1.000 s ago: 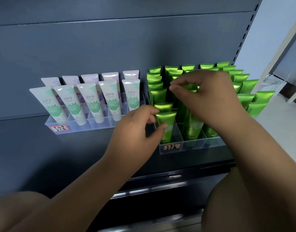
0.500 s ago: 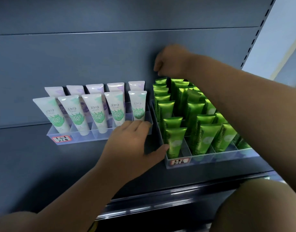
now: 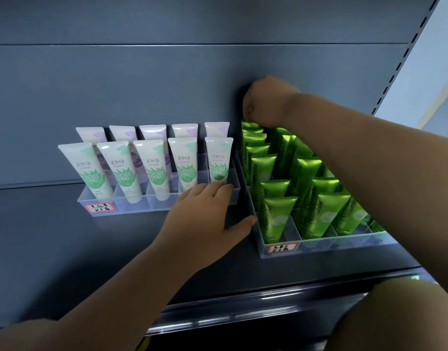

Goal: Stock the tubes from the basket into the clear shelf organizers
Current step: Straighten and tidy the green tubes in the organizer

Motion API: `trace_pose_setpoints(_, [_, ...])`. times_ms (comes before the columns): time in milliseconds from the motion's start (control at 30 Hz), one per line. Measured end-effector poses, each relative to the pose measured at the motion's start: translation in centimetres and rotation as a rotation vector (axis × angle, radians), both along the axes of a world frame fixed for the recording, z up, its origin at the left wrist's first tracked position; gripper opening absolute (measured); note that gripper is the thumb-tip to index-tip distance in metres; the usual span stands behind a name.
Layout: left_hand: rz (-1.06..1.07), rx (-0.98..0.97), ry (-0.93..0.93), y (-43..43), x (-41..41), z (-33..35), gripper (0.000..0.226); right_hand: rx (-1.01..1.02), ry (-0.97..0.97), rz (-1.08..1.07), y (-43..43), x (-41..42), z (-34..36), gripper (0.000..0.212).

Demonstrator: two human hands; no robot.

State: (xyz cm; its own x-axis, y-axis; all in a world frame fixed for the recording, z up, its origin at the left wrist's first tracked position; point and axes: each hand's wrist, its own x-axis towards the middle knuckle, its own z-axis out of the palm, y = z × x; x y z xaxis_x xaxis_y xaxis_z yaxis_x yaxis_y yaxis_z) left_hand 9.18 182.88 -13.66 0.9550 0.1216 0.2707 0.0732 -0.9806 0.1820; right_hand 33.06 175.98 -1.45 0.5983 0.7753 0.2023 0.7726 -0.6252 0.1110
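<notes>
Two clear organizers stand on a dark grey shelf. The left organizer (image 3: 141,206) holds white tubes (image 3: 152,171) in two rows. The right organizer (image 3: 319,245) is packed with several rows of green tubes (image 3: 278,216). My right hand (image 3: 266,102) reaches to the back left corner of the right organizer, its fingers curled down onto the top of the rearmost green tube (image 3: 250,124). My left hand (image 3: 205,221) lies flat between the two organizers, fingertips at the left organizer's right end and thumb against the right organizer's left wall. No basket is in view.
The shelf's back panel (image 3: 167,84) rises right behind the organizers. Handwritten price labels (image 3: 100,207) are stuck on both organizers' fronts. The shelf's front rail (image 3: 217,317) runs below my arms. A slotted upright (image 3: 405,54) borders the shelf at the right.
My right hand has gone from above the middle of the green tubes to the back left corner. My left hand let go of the front green tube and lies flat between the organizers.
</notes>
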Motion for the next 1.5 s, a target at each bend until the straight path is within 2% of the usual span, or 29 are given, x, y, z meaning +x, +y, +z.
trace_pose_setpoints(300, [-0.001,-0.005,0.035,-0.4,0.0,-0.2,0.065,0.021,0.026,-0.002,0.4,-0.7,-0.5,0.025])
trace_pose_setpoints(433, [0.015,-0.038,0.055,-0.2,-0.1,0.2,0.065,0.050,0.030,0.002,-0.3,-1.5,0.5,0.016])
trace_pose_setpoints(633, [0.064,-0.298,0.035,-0.3,-0.9,1.8,0.063,0.301,0.023,-0.053,-5.9,-4.8,1.9,0.046])
trace_pose_setpoints(733, [0.105,-0.488,-0.048,-0.9,-2.1,2.5,0.060,0.438,0.052,-0.014,-10.4,-7.8,1.5,0.046])
trace_pose_setpoints(800, [0.140,-0.535,-0.119,-1.6,-3.0,3.2,0.063,0.505,0.073,0.025,-13.5,-9.7,0.6,0.038])
trace_pose_setpoints(933, [0.156,-0.406,-0.243,-3.4,-3.8,5.0,0.058,0.555,0.100,0.040,-18.2,-11.1,-1.8,0.030])
trace_pose_setpoints(1033, [0.073,-0.286,-0.309,-5.7,-3.1,6.3,0.055,0.495,0.116,0.082,-20.3,-11.1,-2.6,0.031])
trace_pose_setpoints(1233, [-0.124,-0.061,-0.344,-9.1,-0.6,6.3,0.035,0.468,0.040,0.176,-22.1,-11.1,-3.3,0.024])
trace_pose_setpoints(1500, [-0.217,0.074,-0.342,-10.9,2.4,7.0,0.021,0.434,0.015,0.204,-22.4,-10.3,-5.5,0.021])
